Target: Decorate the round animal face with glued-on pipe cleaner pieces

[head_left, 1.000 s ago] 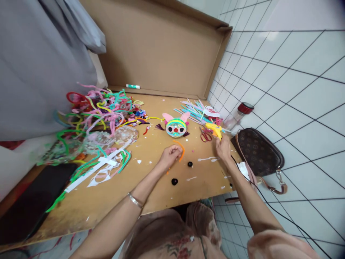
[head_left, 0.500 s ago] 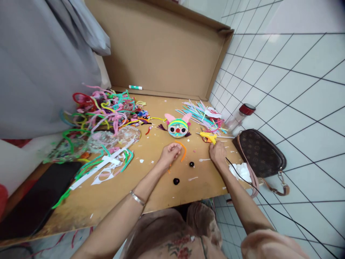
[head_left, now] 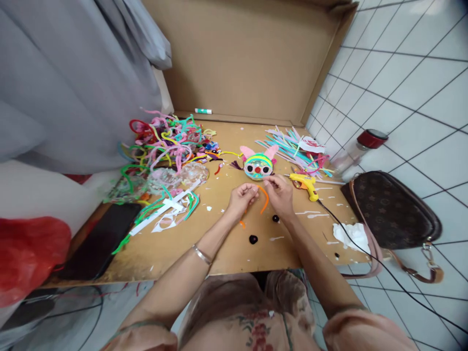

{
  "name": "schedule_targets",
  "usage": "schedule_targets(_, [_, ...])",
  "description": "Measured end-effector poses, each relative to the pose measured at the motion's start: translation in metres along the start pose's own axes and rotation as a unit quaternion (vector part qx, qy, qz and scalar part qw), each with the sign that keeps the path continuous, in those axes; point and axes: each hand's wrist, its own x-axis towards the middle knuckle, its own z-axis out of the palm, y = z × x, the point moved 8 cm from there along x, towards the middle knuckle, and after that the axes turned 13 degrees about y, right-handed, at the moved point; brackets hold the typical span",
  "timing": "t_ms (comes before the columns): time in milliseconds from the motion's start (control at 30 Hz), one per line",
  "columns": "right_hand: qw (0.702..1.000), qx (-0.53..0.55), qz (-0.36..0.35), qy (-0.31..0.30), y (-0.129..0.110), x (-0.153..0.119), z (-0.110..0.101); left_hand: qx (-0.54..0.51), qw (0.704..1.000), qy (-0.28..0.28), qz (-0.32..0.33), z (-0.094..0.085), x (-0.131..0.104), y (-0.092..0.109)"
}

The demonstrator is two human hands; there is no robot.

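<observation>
An orange pipe cleaner, bent in a curve, is pinched between the fingertips of my left hand. Close beside it is my right hand, fingers curled and thumb near the index finger; whether anything is between them is hidden. Just beyond both hands stands a round animal face with pink ears, black eyes and a red nose. A yellow glue gun lies to the right of my right hand. Two black round pieces, one a black ball and one a black disc, lie nearer to me.
A tangled pile of pipe cleaners and a phone occupy the left. At right are straight pipe cleaners, a red-lidded bottle, tissue and a brown bag. The glue gun's black cord crosses the table edge.
My right hand has let go of the glue gun and moved left, up to my left hand. The orange pipe cleaner stays in my left hand. The view has shifted.
</observation>
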Motion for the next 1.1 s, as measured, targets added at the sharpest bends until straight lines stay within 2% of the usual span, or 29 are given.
schedule_targets(100, [0.994,0.074,0.070,-0.028,0.019,-0.009,0.017,0.009,1.000,0.005,0.003,-0.002,0.001,0.000])
schedule_targets(200, [0.984,0.134,0.113,-0.038,0.035,-0.016,0.022,0.025,1.000,0.000,0.005,-0.001,0.002,-0.003])
schedule_targets(467, [0.989,0.133,0.071,-0.003,0.025,-0.014,0.008,0.057,0.998,-0.033,0.000,0.004,0.001,-0.008])
schedule_targets(633, [0.956,0.220,0.191,-0.021,0.045,-0.013,0.009,0.110,0.993,-0.031,0.040,0.001,0.005,0.000])
schedule_targets(700, [0.944,0.246,0.219,-0.028,0.050,-0.013,0.010,0.126,0.990,-0.031,0.054,-0.001,0.007,0.002])
schedule_targets(900, [0.936,0.271,0.224,-0.013,0.054,-0.012,0.009,0.154,0.984,-0.016,0.088,-0.009,0.014,0.003])
schedule_targets(1100, [0.921,0.313,0.231,0.006,0.061,-0.012,0.011,0.167,0.982,-0.030,0.081,-0.009,0.015,0.009])
